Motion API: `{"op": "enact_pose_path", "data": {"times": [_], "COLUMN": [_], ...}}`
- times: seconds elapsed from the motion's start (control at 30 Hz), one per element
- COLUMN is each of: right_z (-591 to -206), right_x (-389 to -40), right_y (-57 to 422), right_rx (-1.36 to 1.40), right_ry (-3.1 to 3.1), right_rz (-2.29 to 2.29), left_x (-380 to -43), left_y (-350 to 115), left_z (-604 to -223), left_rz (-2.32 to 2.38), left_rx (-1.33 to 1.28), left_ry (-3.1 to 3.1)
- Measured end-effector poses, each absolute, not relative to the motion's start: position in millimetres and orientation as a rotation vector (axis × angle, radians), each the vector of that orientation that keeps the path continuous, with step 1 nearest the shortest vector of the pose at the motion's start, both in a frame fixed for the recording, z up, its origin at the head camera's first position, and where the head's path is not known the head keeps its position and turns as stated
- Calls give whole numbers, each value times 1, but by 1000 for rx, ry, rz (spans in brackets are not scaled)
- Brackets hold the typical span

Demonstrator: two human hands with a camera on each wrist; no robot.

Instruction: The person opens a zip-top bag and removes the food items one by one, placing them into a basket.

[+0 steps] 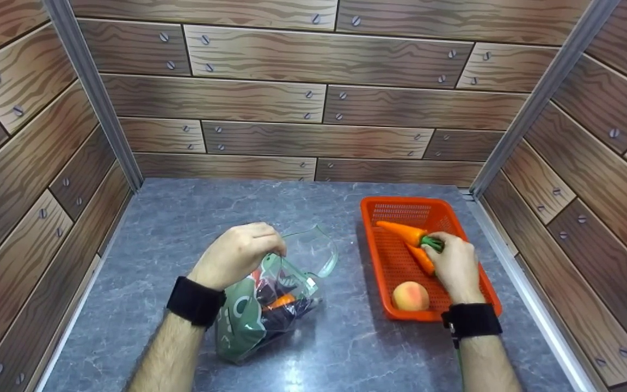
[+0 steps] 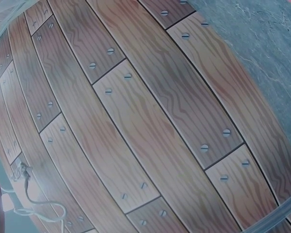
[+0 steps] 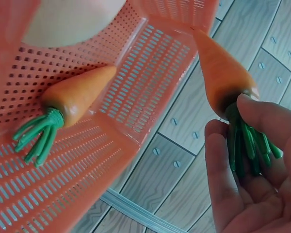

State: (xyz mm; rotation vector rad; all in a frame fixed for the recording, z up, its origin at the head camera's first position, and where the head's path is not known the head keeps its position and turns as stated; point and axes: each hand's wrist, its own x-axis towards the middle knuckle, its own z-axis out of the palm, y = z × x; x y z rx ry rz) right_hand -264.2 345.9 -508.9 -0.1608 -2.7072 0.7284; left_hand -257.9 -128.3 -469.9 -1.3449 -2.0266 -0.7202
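Note:
My left hand (image 1: 241, 253) pinches the top edge of a clear and green plastic bag (image 1: 240, 332) printed with a cartoon face. Through its side show dark items and something orange (image 1: 282, 302). My right hand (image 1: 455, 267) grips a carrot (image 1: 400, 231) by its green stems, above an orange basket (image 1: 374, 267); in the right wrist view this carrot (image 3: 225, 73) points away from the fingers. A second carrot (image 3: 80, 94) lies in the basket, and a peach (image 1: 410, 297) sits at its near end. The left wrist view does not show my left hand.
A grey marbled tabletop (image 1: 183, 212) lies under everything. Wood-patterned panels (image 1: 313, 98) wall it in at the back and both sides, with metal strips at the corners. The bag's clear handle loop (image 1: 331, 261) stands out to its right.

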Motion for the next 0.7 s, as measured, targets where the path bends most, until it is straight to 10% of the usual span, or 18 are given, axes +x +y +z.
{"op": "enact_pose_path", "data": {"times": [0.7], "right_z": [-523], "right_x": [-269], "right_y": [333], "right_rx": [-87], "right_ry": [-2866], "right_rz": [739], "left_x": [-257], "left_y": [-127], "left_z": [-468], "left_rz": [-726], "left_rx": [-1353], "left_ry": [-2040]}}
